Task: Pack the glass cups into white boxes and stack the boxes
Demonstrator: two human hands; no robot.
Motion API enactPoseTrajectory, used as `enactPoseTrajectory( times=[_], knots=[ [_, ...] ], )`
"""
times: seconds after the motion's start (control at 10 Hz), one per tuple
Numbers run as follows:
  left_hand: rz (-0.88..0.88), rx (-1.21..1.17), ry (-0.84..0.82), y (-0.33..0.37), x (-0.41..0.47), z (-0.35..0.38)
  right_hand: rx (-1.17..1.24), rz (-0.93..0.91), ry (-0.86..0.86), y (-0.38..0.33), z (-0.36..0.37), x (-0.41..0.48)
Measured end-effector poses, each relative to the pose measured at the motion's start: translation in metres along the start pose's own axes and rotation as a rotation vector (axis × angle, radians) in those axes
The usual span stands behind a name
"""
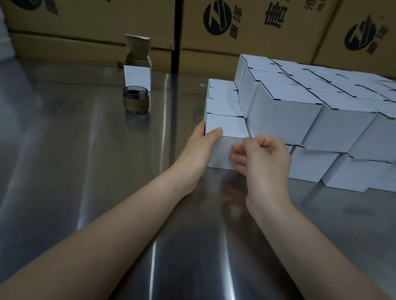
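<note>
Steel table (pixel 66 185): both bare forearms reach forward across it.

Left hand (pixel 202 148): grips the closed white box (pixel 227 126) at its left side. The thumb lies over the top front edge and the fingers wrap the left wall.

Right hand (pixel 264 161): fingers curled, lower fingertips against the front face of the same box near its right corner. I cannot tell whether it pinches anything.

The closed white box stands on the table as the nearest in a single-height row of four, which runs away from the viewer. It is touching the stack of white boxes (pixel 283 119) on its right. That stack is two layers high, lids closed, and extends to the right edge of view.

Glass cup (pixel 137 102): upright on the table, well to the left of the row, unpacked (dark glass, brown band round the middle).

Open white box (pixel 137 77): just behind the cup, top flap raised, brown inside.

Brown cartons (pixel 85 3): stacked along the back, black printed logos.
</note>
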State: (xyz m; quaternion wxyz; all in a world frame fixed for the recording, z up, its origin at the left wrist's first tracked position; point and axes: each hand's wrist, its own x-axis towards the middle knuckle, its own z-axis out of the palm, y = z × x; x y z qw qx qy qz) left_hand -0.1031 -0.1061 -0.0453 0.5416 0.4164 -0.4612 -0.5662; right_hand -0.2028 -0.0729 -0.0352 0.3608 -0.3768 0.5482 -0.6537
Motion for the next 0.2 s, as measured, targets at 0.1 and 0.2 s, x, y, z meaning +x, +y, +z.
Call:
enactPoseTrajectory(
  times=[0.1, 0.2],
  knots=[
    [-0.016, 0.011, 0.017, 0.0029, -0.0038, 0.0014, -0.004, 0.018, -0.015, -0.0022, 0.0006, -0.0044],
    [-0.001, 0.079, 0.076, 0.0047, -0.0089, 0.0008, 0.070, 0.015, -0.012, -0.0092, -0.0055, -0.0050]
  ],
)
